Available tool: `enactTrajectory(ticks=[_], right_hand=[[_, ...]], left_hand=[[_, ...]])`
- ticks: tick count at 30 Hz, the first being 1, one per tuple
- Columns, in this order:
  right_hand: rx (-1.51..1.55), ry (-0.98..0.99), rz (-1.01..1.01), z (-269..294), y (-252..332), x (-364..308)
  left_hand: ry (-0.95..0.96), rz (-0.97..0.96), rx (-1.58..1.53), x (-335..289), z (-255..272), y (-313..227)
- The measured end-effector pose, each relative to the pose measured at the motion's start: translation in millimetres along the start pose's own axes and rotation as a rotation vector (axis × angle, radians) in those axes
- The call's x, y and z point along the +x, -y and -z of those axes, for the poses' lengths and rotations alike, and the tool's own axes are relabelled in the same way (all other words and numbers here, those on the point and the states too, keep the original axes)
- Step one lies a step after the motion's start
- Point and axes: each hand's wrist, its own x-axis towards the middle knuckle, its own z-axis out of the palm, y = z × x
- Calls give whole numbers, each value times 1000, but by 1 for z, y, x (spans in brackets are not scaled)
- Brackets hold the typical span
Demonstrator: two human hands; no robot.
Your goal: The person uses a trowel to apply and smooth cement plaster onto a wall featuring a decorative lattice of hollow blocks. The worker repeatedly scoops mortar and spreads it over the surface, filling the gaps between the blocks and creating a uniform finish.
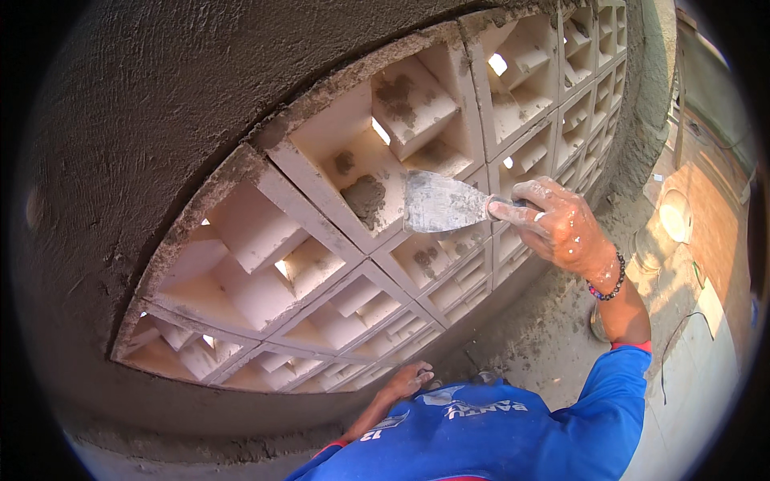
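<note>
My right hand (565, 224) is closed round the handle of a putty knife (449, 203), whose wide blade is smeared with pale mortar. The blade points left, in front of a wall panel of pale ventilation blocks (373, 255). A grey mortar patch (365, 200) clings inside one block, just left of the blade. Low down, close to the panel's bottom edge and my blue shirt, my left hand (411, 379) has its fingers curled. What it holds, if anything, is hidden.
Dark wet-looking plaster (120, 144) surrounds the block panel. At the right, a pale bucket (675, 215) stands on the ground, with a cable (670, 353) nearby. Mortar-stained floor (553, 337) lies below the wall.
</note>
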Motion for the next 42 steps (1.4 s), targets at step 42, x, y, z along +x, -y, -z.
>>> enactTrajectory(ticks=[42], right_hand=[[-66,100,391,7,-35,102]], left_hand=[[-140,106,33,-16,-5,69]])
